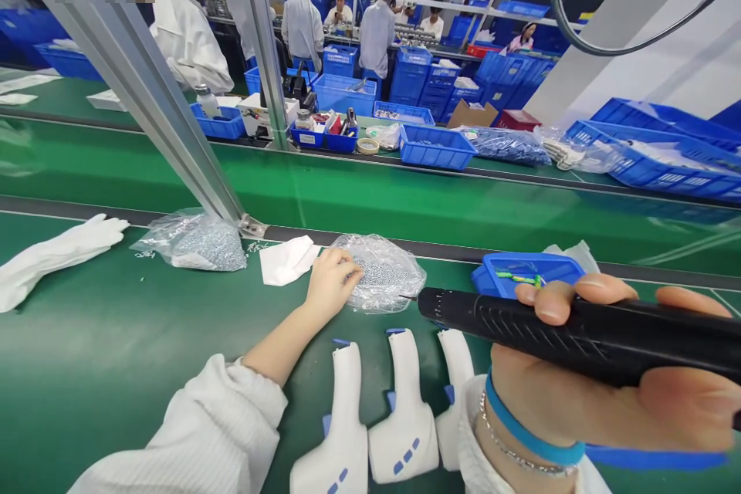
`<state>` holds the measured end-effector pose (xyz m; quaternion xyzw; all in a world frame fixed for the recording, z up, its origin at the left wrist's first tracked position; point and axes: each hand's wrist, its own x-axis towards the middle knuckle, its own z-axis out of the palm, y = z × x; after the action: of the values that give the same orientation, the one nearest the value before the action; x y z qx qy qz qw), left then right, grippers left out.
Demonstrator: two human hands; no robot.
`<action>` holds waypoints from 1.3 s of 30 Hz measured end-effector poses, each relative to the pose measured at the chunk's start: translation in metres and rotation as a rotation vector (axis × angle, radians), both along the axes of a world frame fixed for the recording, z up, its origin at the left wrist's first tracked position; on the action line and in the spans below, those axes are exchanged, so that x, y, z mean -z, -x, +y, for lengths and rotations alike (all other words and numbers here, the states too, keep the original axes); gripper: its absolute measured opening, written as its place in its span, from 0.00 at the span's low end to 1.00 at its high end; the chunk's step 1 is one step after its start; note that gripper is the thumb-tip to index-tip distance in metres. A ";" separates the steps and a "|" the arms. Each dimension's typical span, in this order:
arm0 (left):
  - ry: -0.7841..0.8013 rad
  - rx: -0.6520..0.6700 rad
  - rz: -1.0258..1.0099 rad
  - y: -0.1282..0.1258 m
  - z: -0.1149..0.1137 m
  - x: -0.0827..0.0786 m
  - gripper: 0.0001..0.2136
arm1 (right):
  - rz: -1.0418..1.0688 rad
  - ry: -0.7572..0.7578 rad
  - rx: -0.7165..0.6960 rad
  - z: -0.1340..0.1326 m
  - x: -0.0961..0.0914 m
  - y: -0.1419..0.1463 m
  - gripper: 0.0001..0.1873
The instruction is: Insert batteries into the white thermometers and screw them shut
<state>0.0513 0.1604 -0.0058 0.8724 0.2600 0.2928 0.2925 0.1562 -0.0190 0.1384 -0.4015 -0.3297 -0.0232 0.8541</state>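
Observation:
My left hand [331,281] reaches into a clear plastic bag of small silver screws [387,272], fingers curled and pinched among them; what they hold is too small to make out. My right hand [602,370] grips a black electric screwdriver [556,328] held level, its tip pointing left toward the bag. Three white plastic housings with blue buttons [399,417] lie side by side on the green mat just below both hands.
A second bag of screws [197,241] and a white glove [55,255] lie to the left, a white cloth [286,258] beside the bag. A small blue tray [529,272] sits behind the screwdriver. A slanted aluminium post [156,100] stands ahead. Other workers and blue crates fill the background.

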 end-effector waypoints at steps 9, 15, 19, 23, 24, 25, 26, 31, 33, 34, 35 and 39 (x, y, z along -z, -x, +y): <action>0.483 -0.074 -0.244 0.003 -0.009 -0.019 0.06 | -0.087 -0.050 -0.108 0.000 0.001 -0.003 0.15; 1.151 0.018 -0.328 0.015 -0.053 -0.056 0.19 | -0.133 -0.011 -0.118 -0.016 -0.001 -0.002 0.17; 1.501 0.029 -0.354 0.016 -0.068 -0.070 0.20 | -0.063 0.029 0.000 -0.022 0.000 0.005 0.17; 1.674 -0.011 -0.410 0.016 -0.071 -0.072 0.18 | -0.026 0.022 0.017 -0.022 0.001 0.011 0.17; 1.705 -0.014 -0.418 0.016 -0.071 -0.072 0.18 | -0.007 0.021 0.019 -0.022 0.001 0.012 0.17; 1.734 -0.014 -0.424 0.016 -0.072 -0.071 0.17 | 0.009 0.017 0.020 -0.022 0.001 0.012 0.17; 1.759 -0.013 -0.428 0.016 -0.074 -0.071 0.17 | 0.021 0.016 0.024 -0.022 0.001 0.012 0.17; 1.836 -0.001 -0.443 0.017 -0.078 -0.071 0.16 | -0.043 0.031 0.006 -0.020 -0.002 0.011 0.19; 1.852 0.001 -0.445 0.017 -0.079 -0.072 0.15 | -0.074 0.036 -0.015 -0.018 -0.004 0.010 0.18; 1.858 0.001 -0.447 0.017 -0.079 -0.073 0.15 | -0.082 0.040 -0.019 -0.017 -0.004 0.010 0.18; 1.862 0.001 -0.450 0.017 -0.079 -0.073 0.15 | -0.088 0.043 -0.016 -0.017 -0.004 0.010 0.18; 1.873 0.003 -0.457 0.018 -0.079 -0.074 0.14 | -0.070 0.055 0.033 -0.019 -0.002 0.012 0.18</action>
<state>0.0333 0.0819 0.0680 0.2075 0.3239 0.1292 0.9140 0.1443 -0.0377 0.1401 -0.4289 -0.3534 -0.0421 0.8303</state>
